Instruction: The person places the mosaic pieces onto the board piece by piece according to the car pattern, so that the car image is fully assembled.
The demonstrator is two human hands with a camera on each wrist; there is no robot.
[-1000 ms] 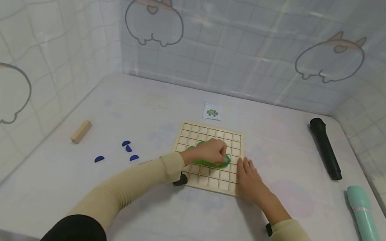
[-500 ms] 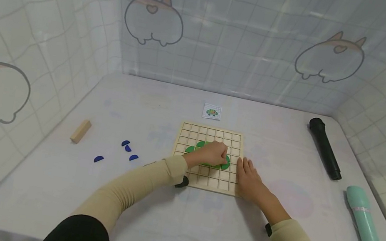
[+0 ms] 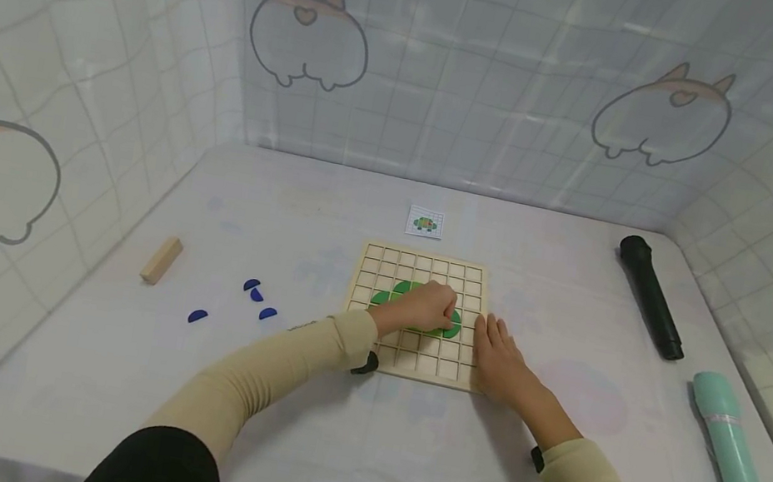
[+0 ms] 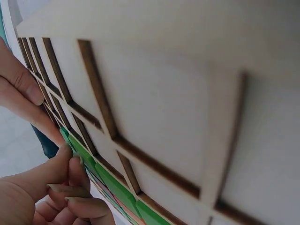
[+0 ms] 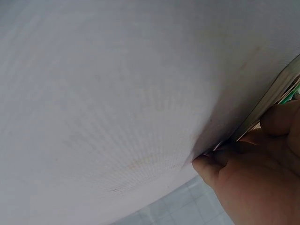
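A light wooden grid board (image 3: 384, 257) lies flat, with a row of green pieces (image 3: 381, 297) across its middle. My left hand (image 3: 425, 306) reaches over the board with fingers curled. In the left wrist view, the thumb and index finger of the left hand (image 4: 56, 187) come together at the end of the green row, pinching a darker green rounded piece (image 3: 453, 326). What lies between the fingertips is partly hidden. My right hand (image 3: 499, 364) rests along the board's right edge, its fingers fairly straight, steadying against that side in the right wrist view.
Several dark blue half-round pieces (image 3: 268, 313) lie left of the board. Farther left is a wooden block (image 3: 162, 260). A small picture card (image 3: 425, 223) sits behind the board. A black microphone-shaped object (image 3: 651, 296) and a mint-green cylinder (image 3: 737, 473) lie at right.
My left hand has shifted slightly to the right, uncovering more green on the row's left side. The right hand stays at the board's edge.
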